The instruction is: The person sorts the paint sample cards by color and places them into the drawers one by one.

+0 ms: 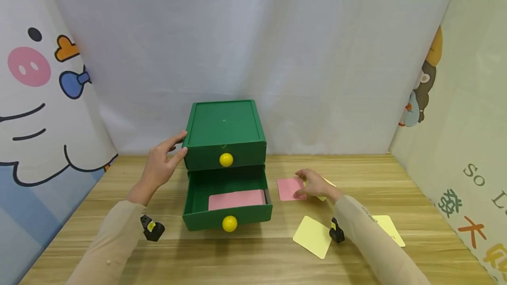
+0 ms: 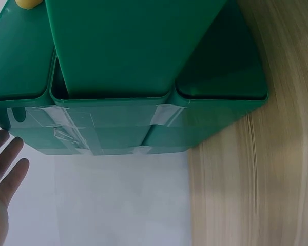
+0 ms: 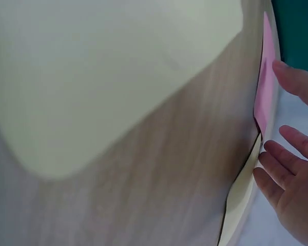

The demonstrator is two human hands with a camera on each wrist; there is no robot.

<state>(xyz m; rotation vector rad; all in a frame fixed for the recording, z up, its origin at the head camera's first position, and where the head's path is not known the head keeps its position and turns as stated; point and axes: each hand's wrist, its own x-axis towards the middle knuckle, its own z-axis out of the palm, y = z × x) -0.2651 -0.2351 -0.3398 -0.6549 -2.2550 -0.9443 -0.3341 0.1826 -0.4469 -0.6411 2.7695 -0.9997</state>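
My left hand (image 1: 161, 161) rests at the left edge of a green drawer cabinet (image 1: 225, 122), fingers and thumb spread against its top front corner. In the left wrist view, that hand (image 2: 5, 179) appears beside the taped cabinet side. A drawer (image 1: 198, 192) below the top one is pulled out, with pink cards (image 1: 236, 200) lying in it. My right hand (image 1: 314, 184) is over a pink card (image 1: 287, 189) on the table, thumb and fingers apart. In the right wrist view, the fingers of the hand (image 3: 297, 189) are spread near the pink card (image 3: 267, 77), gripping nothing.
A yellow card (image 1: 314, 237) lies in front of the right hand, another yellow card (image 1: 390, 228) by the right sleeve, and a third (image 1: 326, 184) partly under the hand. Yellow knobs (image 1: 229, 223) stick out of the drawers. A white curtain (image 1: 317, 78) hangs behind the wooden table (image 1: 257, 263).
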